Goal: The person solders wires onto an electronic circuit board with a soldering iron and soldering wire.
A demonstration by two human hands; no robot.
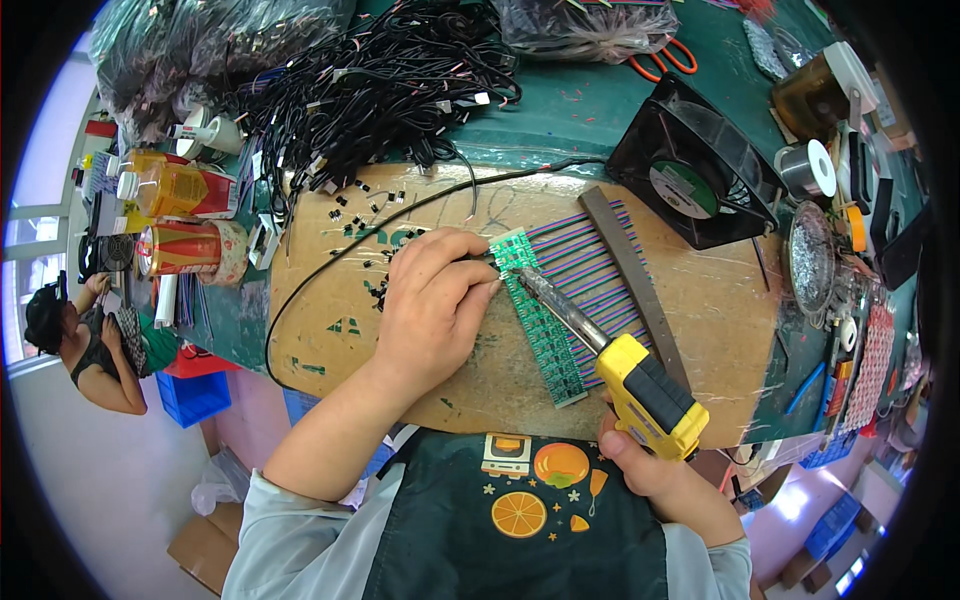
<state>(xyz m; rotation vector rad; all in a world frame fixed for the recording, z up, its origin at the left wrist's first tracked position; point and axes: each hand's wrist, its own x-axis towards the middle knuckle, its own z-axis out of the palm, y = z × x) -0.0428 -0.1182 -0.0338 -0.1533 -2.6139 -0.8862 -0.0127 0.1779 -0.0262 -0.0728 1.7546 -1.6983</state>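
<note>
two hands (pixel 432 298) (pixel 642 468), one soldering gun (pixel 648 395)

Counted on the wooden board (pixel 712 315): one green circuit panel (pixel 543 335); one dark bar (pixel 632 280). Over its near edge: one yellow-and-black soldering gun (pixel 650 395). At its far right corner: one black fan (pixel 686 188). Near its far left corner: over ten loose black parts (pixel 340 214), exact count unclear.

Green table (pixel 575 112), toward left edge: at least two yellow bottles (pixel 195 190), one red can (pixel 175 249). Toward right edge: one wire spool (pixel 797 172), one brown jar (pixel 812 97). Toward far edge: one pair of orange-handled scissors (pixel 690 54).
</note>
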